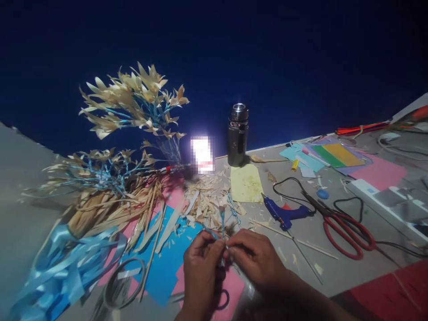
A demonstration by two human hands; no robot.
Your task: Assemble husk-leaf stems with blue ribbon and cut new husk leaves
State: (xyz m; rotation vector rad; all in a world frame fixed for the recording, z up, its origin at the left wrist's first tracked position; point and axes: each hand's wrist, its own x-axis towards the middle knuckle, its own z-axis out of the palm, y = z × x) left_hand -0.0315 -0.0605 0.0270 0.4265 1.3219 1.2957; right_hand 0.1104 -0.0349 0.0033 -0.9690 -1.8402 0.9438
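Blue stem (222, 221) is sitting pinched in left hand (203, 264); can't tell grip of right hand (256, 254). Slack pinching would be risking slippage.

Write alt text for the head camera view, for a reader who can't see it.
A person's left hand and right hand pinch a thin blue stem above a grey table strewn with pale shavings. Around them are a blue glue gun, red-handled scissors, a dark flask, light-blue ribbon and blue-stemmed pale flowers.

Two hands (202, 265) (257, 256), one flask (238, 142), perhaps two scissors (323, 208) (228, 298)
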